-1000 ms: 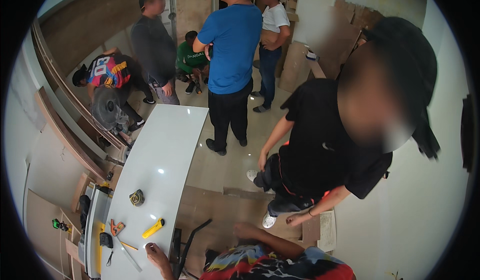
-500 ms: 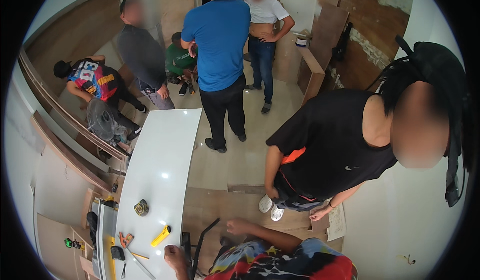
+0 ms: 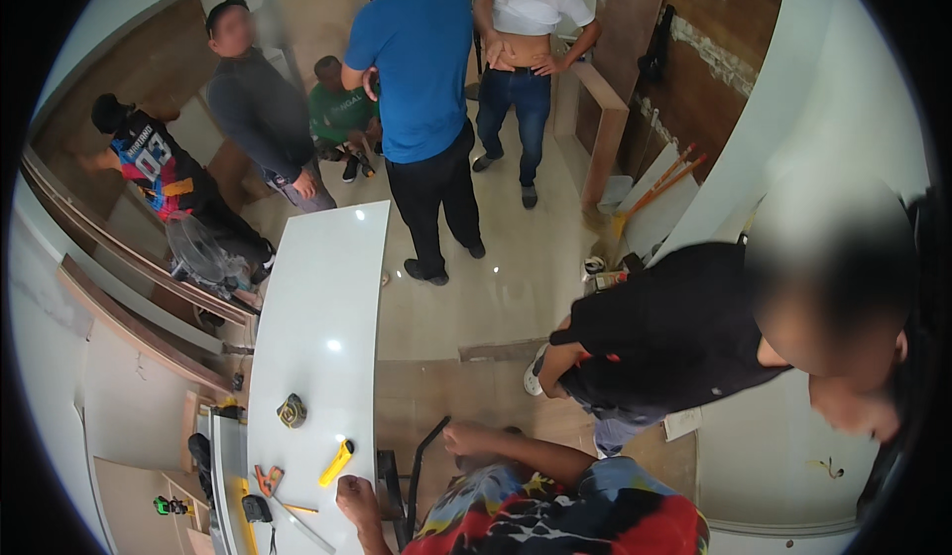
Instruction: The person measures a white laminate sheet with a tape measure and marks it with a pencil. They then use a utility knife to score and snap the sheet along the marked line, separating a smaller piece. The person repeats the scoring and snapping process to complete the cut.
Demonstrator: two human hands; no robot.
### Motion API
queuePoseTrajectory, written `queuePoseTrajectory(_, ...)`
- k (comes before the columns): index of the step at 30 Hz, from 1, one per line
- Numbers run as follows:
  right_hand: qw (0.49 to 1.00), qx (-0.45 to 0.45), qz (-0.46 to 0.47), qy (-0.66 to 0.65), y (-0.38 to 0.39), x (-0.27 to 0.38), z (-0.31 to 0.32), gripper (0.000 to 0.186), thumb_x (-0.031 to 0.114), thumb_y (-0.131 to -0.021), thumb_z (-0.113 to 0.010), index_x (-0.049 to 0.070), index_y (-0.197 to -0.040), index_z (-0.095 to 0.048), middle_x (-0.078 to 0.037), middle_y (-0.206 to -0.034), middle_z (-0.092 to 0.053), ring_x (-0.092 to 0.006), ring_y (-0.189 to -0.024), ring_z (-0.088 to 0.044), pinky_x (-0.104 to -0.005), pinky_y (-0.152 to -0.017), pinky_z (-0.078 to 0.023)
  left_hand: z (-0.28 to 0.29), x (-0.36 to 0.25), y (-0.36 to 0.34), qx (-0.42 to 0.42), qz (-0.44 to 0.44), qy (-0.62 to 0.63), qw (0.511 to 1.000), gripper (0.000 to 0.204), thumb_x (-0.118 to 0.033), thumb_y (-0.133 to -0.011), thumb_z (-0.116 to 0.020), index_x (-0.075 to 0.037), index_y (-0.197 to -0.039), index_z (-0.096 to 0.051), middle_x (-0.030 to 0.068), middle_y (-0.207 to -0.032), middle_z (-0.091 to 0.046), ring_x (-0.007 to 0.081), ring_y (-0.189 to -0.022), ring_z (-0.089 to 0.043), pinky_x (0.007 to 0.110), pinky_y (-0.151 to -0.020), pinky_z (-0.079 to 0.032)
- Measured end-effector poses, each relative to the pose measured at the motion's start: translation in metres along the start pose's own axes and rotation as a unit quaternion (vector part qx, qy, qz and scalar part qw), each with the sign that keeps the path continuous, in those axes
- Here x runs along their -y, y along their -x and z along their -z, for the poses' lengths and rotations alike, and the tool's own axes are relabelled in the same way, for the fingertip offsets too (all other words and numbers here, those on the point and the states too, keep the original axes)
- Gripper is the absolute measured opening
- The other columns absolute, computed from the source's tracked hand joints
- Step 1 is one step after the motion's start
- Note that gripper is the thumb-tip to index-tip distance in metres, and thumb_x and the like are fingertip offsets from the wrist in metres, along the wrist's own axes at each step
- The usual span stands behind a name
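Observation:
My left hand (image 3: pixel 358 501) is closed and rests at the right edge of a long white panel (image 3: pixel 327 297). Just beyond it lies a yellow utility knife (image 3: pixel 337 463). Farther off on the panel sits a dark, patterned tape measure (image 3: pixel 292 411). Left of my hand are an orange-handled tool (image 3: pixel 268 480), a black tape measure (image 3: pixel 256 508), a yellow pencil (image 3: pixel 300 509) and a metal ruler (image 3: pixel 309 529). My right hand (image 3: pixel 464 438), loosely closed, is held in front of my body, past the panel's right side. I see nothing in either hand.
A black curved bar (image 3: pixel 424 466) stands between my hands. Close on my right is a person in black (image 3: pixel 664 337). Several others are beyond the panel, including one in blue (image 3: pixel 416 69). A fan (image 3: pixel 203 249) stands at left; orange-handled tools (image 3: pixel 664 190) lean at right.
The view has shifted slightly. The person in black has turned and bent farther right, uncovering the leaning tools. The person in the jersey now reaches toward the wall. My hands stay nearly still.

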State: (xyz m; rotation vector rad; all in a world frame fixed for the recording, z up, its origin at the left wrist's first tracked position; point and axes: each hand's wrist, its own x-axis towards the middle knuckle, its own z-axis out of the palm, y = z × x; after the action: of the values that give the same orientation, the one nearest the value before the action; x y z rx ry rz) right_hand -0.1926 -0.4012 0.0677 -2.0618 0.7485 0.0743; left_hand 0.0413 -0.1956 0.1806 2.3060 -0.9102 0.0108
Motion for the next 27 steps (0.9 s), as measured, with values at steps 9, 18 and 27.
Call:
queuePoseTrajectory(9,1.000,-0.006,-0.003,0.009,-0.011,-0.006,-0.028,0.038,0.032,-0.086,-0.071,0.000,-0.104,-0.067,-0.026,-0.102,-0.071,-0.0459,-0.097,-0.069,-0.0550,-0.084,-0.054,0.010,0.021,0.014,-0.003,0.007,0.036,0.999,0.011,-0.007,-0.083,-0.068,0.002,-0.089,-0.068,0.0163,-0.075,-0.069,0.0305,-0.066,-0.066,0.042,-0.064,-0.054)
queuePoseTrajectory(18,0.996,0.089,-0.032,0.008,0.019,0.017,-0.009,0.037,0.033,-0.091,-0.070,0.004,-0.114,-0.069,-0.024,-0.108,-0.073,-0.0425,-0.101,-0.069,-0.0510,-0.087,-0.054,0.029,-0.012,0.032,0.062,0.060,0.030,0.996,0.006,-0.006,-0.083,-0.067,0.000,-0.084,-0.066,0.0134,-0.071,-0.065,0.0238,-0.063,-0.061,0.038,-0.062,-0.052)
queuePoseTrajectory(27,0.993,0.064,-0.096,-0.037,0.048,-0.029,0.056,0.046,0.035,-0.091,-0.072,0.002,-0.122,-0.068,-0.025,-0.110,-0.073,-0.0427,-0.107,-0.070,-0.0479,-0.095,-0.054,-0.012,-0.050,0.128,0.221,0.136,0.044,0.965,0.017,-0.018,-0.081,-0.072,-0.004,-0.089,-0.068,0.0184,-0.077,-0.069,0.0342,-0.073,-0.070,0.042,-0.068,-0.055)
